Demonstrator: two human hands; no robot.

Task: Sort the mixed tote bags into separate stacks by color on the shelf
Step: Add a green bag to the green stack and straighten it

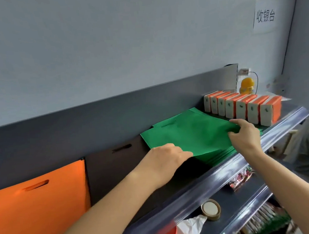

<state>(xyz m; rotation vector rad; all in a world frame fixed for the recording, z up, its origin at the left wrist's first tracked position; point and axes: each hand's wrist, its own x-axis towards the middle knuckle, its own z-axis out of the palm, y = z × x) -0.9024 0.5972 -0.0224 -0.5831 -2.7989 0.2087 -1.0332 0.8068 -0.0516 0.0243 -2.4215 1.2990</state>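
Green tote-bag stack (194,132) lies flat on top shelf, right of centre, handle cut-outs toward back panel. Top green bag (204,140) sits slightly askew on the rest. Right hand (245,137) at bag's 3 o'clock edge; thumb and forefinger curled, pinching that edge. Left hand (169,154) at bag's 7 o'clock corner; fingers (186,153) extended and close together against the fabric, thumb hidden, so cannot tell whether it grips or only touches. Black tote bag (117,166) lies at 8 o'clock of the green stack, touching it, partly under left forearm. Orange tote bag (36,211) just beside the black one, further toward 8 o'clock. Row of orange-and-white boxes (242,107) stands upright at 2 o'clock, just beside the stack. Yellow figure (247,85) behind boxes. Shelf rail (229,168) runs along front edge.
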